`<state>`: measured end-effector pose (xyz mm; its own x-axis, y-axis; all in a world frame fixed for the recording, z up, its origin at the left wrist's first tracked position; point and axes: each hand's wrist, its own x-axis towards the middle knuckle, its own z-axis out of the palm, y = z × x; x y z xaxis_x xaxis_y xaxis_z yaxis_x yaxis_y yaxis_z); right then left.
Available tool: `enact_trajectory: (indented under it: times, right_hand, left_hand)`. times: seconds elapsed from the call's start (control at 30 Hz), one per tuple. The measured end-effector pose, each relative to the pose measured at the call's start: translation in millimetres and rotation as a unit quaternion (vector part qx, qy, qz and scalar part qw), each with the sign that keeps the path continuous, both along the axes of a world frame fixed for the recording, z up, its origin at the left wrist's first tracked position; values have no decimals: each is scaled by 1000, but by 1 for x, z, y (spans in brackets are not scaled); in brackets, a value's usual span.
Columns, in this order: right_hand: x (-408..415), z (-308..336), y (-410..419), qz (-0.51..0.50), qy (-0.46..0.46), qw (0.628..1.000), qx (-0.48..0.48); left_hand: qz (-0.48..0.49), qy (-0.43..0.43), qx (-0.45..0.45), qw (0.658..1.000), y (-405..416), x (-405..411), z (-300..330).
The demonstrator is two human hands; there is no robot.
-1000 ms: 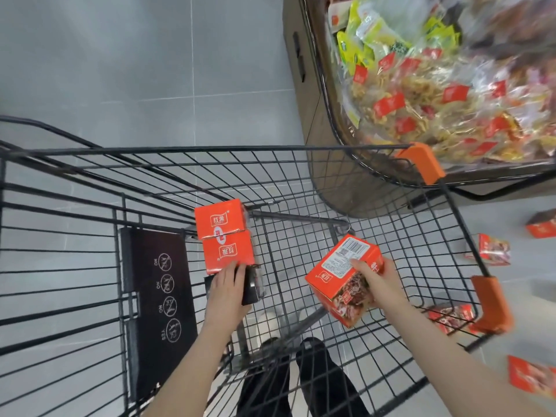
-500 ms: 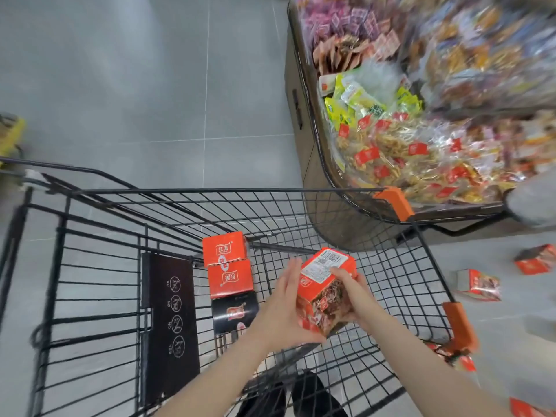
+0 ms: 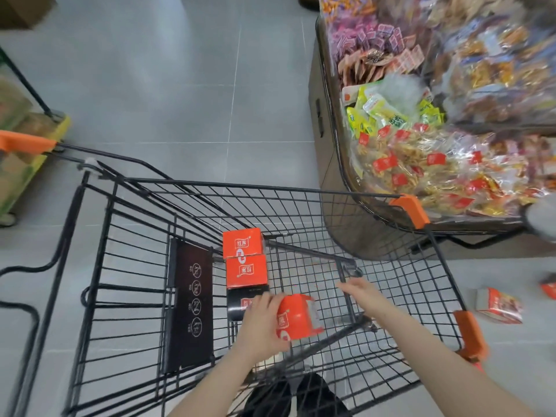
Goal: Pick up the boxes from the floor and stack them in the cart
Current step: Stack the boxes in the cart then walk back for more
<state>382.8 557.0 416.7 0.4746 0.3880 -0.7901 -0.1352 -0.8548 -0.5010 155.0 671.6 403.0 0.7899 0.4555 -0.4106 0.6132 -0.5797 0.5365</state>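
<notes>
Inside a black wire shopping cart (image 3: pixel 301 200) at the centre of the frame, a person's left hand (image 3: pixel 260 325) grips an orange snack box (image 3: pixel 296 317), fingers wrapped over its left side, holding it tilted just above the cart floor. The box sits just right of a row of 3 boxes lined against the cart's child-seat panel (image 3: pixel 189 302): 2 orange boxes (image 3: pixel 242 242) (image 3: pixel 246 270) toward the top and 1 black box (image 3: pixel 240 302) nearest the hand. The right hand (image 3: pixel 359 291), right of centre, hangs over the cart with fingers loosely extended, holding nothing. At the right edge of the frame, another orange box (image 3: pixel 498 305) lies on the grey tiled floor (image 3: pixel 180 85) outside the cart. A display bin of packaged snacks (image 3: pixel 436 130) fills the upper right.
</notes>
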Motion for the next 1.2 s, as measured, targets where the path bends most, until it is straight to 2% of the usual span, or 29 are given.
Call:
enact_trajectory:
  times: [0.1,0.27,0.53,0.7,0.8,0.93,1.1,1.2]
  right_hand:
    - [-6,-8,-10,35,-39,999,-13]
    - [-28,-32,-29,65,-64,996,-7]
    - [-56,-53,-24,161,-90,983,18]
    - [-69,-66,10,263,-127,955,42]
    - [-90,-80,36,326,-87,940,59]
    - [-120,-98,54,340,-31,938,59]
    - [-128,-97,52,322,-12,946,45]
    - [-113,-86,41,318,-33,947,24]
  left_hand:
    - [-99,45,61,992,-11,-17,-13]
    - [-136,58,93,985,-25,-19,-23]
    - [-36,105,79,991,-15,-58,-36]
    - [-62,147,97,982,15,-69,-61]
    - [-40,140,110,983,21,-80,-83]
    - [27,131,87,987,16,-79,-97]
    - [-12,174,119,977,12,-65,-96]
    - [-38,179,125,975,21,-60,-88]
